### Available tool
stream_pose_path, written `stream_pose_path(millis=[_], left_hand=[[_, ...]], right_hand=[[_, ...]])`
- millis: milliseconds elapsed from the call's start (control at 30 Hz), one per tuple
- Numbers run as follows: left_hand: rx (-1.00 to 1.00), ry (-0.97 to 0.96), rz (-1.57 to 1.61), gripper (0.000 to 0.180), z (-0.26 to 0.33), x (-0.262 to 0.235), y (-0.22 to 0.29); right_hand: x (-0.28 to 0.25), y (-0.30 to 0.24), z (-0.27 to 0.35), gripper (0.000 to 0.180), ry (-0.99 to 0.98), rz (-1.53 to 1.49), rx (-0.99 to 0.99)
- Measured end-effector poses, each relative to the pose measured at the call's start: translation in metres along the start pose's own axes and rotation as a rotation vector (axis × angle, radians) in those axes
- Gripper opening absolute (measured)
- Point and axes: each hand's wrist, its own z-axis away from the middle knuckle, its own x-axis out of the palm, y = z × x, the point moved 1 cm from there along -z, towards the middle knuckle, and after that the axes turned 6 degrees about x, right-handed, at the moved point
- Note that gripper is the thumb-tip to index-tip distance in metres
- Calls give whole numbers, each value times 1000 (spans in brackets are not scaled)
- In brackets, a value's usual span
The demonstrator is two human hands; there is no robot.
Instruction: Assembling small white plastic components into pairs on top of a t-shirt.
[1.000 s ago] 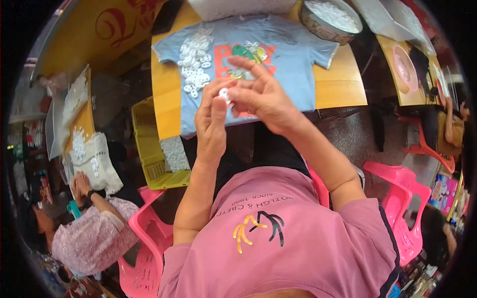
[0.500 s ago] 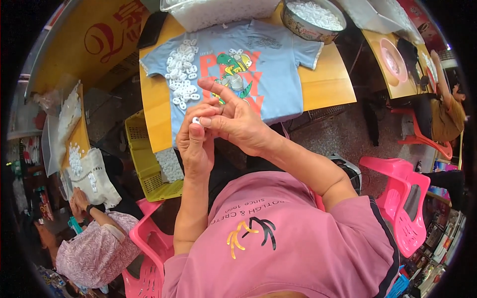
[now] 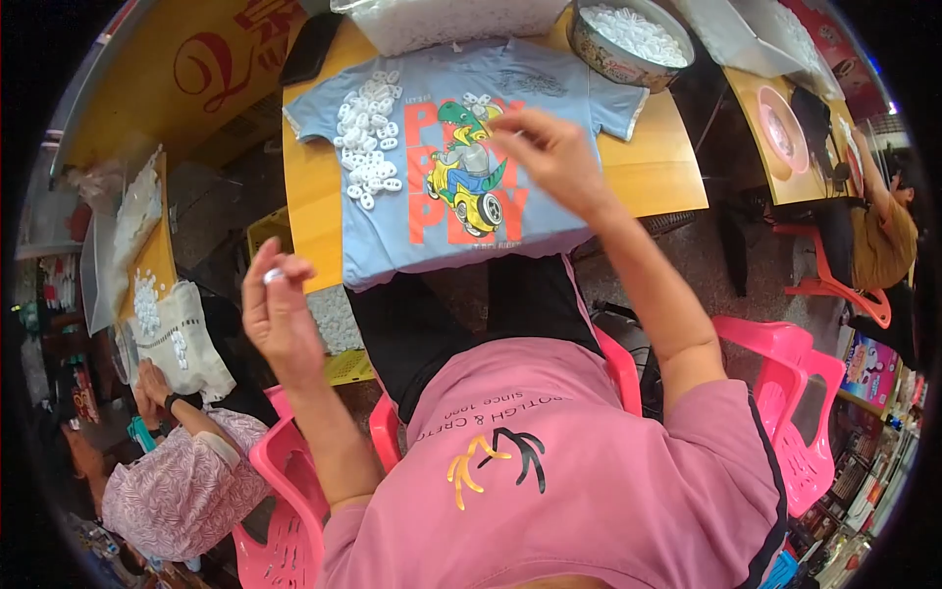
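Observation:
My left hand [image 3: 282,319] is raised left of the table's near edge, its thumb and fingers closed on a small white plastic piece [image 3: 273,278]. Over the right part of a blue T-shirt [image 3: 378,240] hangs my right hand [image 3: 557,162], slightly blurred. Its thumb and forefinger are a little apart, with nothing visible between them. The shirt is spread over the table and has a printed dinosaur on a yellow scooter. A pile of white oval pieces with dark holes [image 3: 368,133] lies on its left side. A few small white pieces [image 3: 478,99] rest near the dinosaur's head, close to my right fingertips.
A clear bin of white pieces [image 3: 432,25] and a round tin full of them [image 3: 633,37] stand at the table's [image 3: 653,162] far side. A black phone-like object [image 3: 312,47] lies far left. Co-workers sit left and right. Pink chairs [image 3: 785,412] flank me.
My hands have parted. The left moved left and down, keeping a small white piece; the right moved right and up over the shirt, away from that piece.

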Motion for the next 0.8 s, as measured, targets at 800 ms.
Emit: stream_pose_path(millis=[800], left_hand=[[198,64,-840,27,12,-10,-19]], right_hand=[[-40,43,-40,12,-31,744,-270]])
